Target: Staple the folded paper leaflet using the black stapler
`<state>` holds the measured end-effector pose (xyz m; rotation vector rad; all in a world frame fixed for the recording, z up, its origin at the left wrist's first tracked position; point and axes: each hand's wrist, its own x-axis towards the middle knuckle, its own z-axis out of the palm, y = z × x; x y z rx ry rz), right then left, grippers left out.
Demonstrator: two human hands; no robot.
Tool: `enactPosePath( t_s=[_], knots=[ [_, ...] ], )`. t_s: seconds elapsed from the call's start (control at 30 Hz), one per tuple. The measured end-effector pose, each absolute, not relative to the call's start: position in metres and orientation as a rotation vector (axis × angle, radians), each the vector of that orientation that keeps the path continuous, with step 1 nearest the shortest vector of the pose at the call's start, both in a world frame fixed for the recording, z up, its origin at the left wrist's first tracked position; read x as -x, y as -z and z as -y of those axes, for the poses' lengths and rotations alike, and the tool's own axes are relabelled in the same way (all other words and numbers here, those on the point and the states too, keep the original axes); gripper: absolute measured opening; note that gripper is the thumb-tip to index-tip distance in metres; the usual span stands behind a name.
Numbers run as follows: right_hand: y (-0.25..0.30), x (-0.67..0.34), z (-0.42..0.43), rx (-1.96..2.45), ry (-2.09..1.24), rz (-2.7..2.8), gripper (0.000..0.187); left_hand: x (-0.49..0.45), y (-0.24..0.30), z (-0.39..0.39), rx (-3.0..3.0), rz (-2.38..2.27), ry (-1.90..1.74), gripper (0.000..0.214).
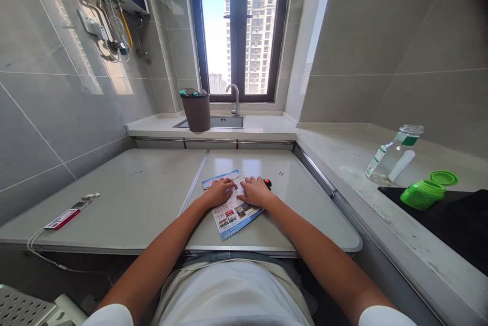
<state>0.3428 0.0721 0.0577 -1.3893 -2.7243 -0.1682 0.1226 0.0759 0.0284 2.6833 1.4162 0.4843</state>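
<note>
A printed paper leaflet with blue edges and small colour pictures lies at an angle on the folding-style white table. My left hand rests on its upper left part, fingers laid over the paper and pointing right. On the upper right part lies my right hand, its fingers apart and pointing left. A small black and red object shows just beyond the right hand; most of it is hidden, so its kind is unclear.
To the left, a red and white power strip trails a white cable. A dark bin stands at the sink. On the right counter are a clear jar, an open green container and a black cloth.
</note>
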Motion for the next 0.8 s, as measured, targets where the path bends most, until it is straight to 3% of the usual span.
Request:
enactPosePath(
  t_s=[0.33,0.53,0.67,0.8],
  knots=[
    [-0.060,-0.324,-0.061,1.542,0.236,2.776,0.052,-0.122,-0.023,-0.081,-2.686,-1.392,-0.499,0.033],
    [-0.056,-0.331,-0.066,1.374,0.184,2.764,0.046,-0.120,-0.023,-0.081,-2.689,-1.368,-0.519,0.034],
    [-0.065,-0.350,-0.077,1.255,0.009,2.746,0.032,-0.119,-0.025,-0.080,-2.693,-1.351,-0.529,0.033],
    [-0.076,-0.374,-0.092,1.200,-0.238,2.713,0.038,-0.118,-0.025,-0.081,-2.698,-1.335,-0.525,0.034]
  ],
)
